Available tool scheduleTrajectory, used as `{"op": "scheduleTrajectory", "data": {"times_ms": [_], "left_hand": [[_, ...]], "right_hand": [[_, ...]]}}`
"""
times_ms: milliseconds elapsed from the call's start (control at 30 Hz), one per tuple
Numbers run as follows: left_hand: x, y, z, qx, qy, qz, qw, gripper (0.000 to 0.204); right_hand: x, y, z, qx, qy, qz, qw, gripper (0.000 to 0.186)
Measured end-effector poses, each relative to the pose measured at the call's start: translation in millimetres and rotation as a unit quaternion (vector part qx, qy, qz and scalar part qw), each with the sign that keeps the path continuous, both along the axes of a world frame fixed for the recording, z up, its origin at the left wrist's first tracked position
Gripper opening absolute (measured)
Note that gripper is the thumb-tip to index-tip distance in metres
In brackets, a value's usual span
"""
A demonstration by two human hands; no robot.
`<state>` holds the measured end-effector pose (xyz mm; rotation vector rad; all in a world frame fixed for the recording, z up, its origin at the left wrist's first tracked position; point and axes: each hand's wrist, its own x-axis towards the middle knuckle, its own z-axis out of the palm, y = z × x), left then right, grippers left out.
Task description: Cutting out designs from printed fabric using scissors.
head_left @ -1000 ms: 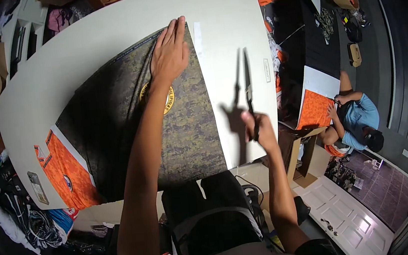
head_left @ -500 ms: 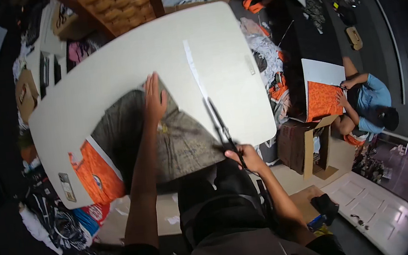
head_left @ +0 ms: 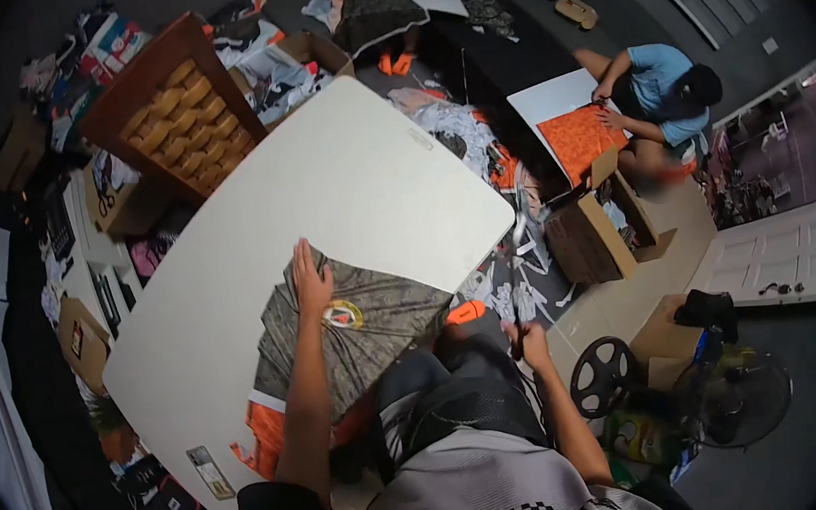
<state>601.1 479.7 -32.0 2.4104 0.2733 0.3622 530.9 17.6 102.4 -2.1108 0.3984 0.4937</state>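
My left hand (head_left: 312,284) lies flat, fingers stretched, on a dark camouflage-patterned cloth (head_left: 383,303) spread over the near edge of the white table. The cloth bears a round yellow and red emblem (head_left: 342,315). An orange patterned piece of fabric (head_left: 267,434) shows beside my left forearm, partly hidden. Off the table's right corner, my right hand (head_left: 533,346) grips a pair of scissors (head_left: 519,293), blades pointing away from me. A whitish strip (head_left: 522,227) appears at the blade tips; blur hides whether they touch.
The white table (head_left: 319,179) fills the middle. A wooden chair with woven back (head_left: 176,120) stands behind it. White scraps (head_left: 514,298) and a cardboard box (head_left: 592,239) lie to the right. A person in blue (head_left: 662,95) handles orange fabric; a fan (head_left: 741,398) stands lower right.
The view has swung round. My right hand and the scissors have moved off the table to the right. The white strip has left the tabletop. My left hand still presses the cloth.
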Motion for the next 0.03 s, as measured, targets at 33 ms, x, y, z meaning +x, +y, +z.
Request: {"op": "scheduleTrajectory", "data": {"times_ms": [33], "left_hand": [[-0.9, 13.9, -18.5, 0.024, 0.008, 0.005, 1.000, 0.079]], "right_hand": [[-13.7, 5.9, -15.8, -0.056, -0.029, 0.054, 0.997, 0.048]]}}
